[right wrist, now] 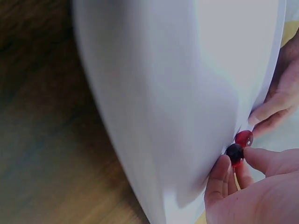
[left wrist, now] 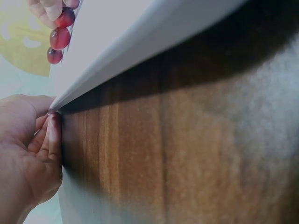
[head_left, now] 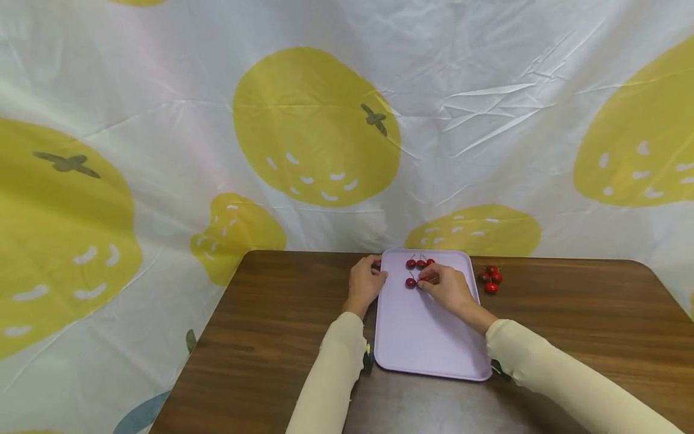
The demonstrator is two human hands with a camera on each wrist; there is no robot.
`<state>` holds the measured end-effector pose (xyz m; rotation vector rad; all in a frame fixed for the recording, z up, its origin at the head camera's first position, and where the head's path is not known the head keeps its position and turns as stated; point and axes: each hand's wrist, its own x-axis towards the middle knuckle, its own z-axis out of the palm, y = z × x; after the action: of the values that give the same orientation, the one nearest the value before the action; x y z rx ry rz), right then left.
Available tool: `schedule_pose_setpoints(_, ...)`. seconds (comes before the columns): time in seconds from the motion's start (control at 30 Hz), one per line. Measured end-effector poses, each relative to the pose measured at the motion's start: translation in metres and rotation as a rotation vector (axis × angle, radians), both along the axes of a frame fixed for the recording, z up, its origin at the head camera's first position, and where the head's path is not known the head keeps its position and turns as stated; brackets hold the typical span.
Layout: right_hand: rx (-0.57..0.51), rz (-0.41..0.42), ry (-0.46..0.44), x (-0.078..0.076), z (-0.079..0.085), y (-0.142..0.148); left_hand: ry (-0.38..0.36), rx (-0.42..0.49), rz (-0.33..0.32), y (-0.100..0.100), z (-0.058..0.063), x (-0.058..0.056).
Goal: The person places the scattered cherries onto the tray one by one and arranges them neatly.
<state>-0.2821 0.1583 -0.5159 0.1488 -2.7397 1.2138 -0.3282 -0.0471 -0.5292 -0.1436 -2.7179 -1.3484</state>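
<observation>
A lilac tray [head_left: 428,337] lies on the table. My left hand [head_left: 365,283] grips its left rim near the far corner; in the left wrist view the thumb lies on the rim and the fingers [left wrist: 54,135] reach beneath. On the tray's far part, my right hand [head_left: 447,289] pinches a red cherry [right wrist: 235,152] between thumb and fingers. Just left of that one sits a single cherry [head_left: 410,283] with a stem. Behind them, three cherries [head_left: 420,264] form a row, the rightmost partly hidden by the right hand.
Several more cherries [head_left: 491,278] are bunched on the wooden table [head_left: 569,307], right of the tray. A pale curtain [head_left: 434,150] printed with yellow fruit hangs behind the table's far edge.
</observation>
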Motion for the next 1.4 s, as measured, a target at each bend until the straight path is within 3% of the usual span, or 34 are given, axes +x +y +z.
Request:
schedule_pose_setpoints(0.33, 0.002, 0.019, 0.046, 0.013, 0.004, 0.01, 0.041, 0.007, -0.013, 0.001, -0.005, -0.003)
schedule_pose_setpoints(0.53, 0.042, 0.018, 0.109, 0.049, 0.016, 0.03, 0.038, -0.001, -0.01, 0.001, -0.007, -0.003)
schedule_pose_setpoints(0.8, 0.037, -0.067, 0.162, 0.09, 0.025, 0.066, 0.029, 0.005, -0.016, 0.003, -0.009, -0.003)
schedule_pose_setpoints(1.03, -0.003, -0.11, 0.199, 0.095, 0.018, 0.097, 0.027, -0.002, -0.003, 0.001, -0.008, -0.004)
schedule_pose_setpoints(1.17, -0.027, -0.158, 0.163, 0.091, 0.01, 0.118, 0.04, -0.002, -0.004, 0.001, -0.007, -0.003)
schedule_pose_setpoints(1.23, -0.124, -0.16, 0.094, 0.089, 0.005, 0.126, 0.041, 0.001, -0.004, 0.001, -0.008, -0.003)
schedule_pose_setpoints(1.4, -0.585, -0.149, -0.124, 0.082, -0.003, 0.138, 0.029, 0.0, -0.006, 0.001, -0.008, -0.003)
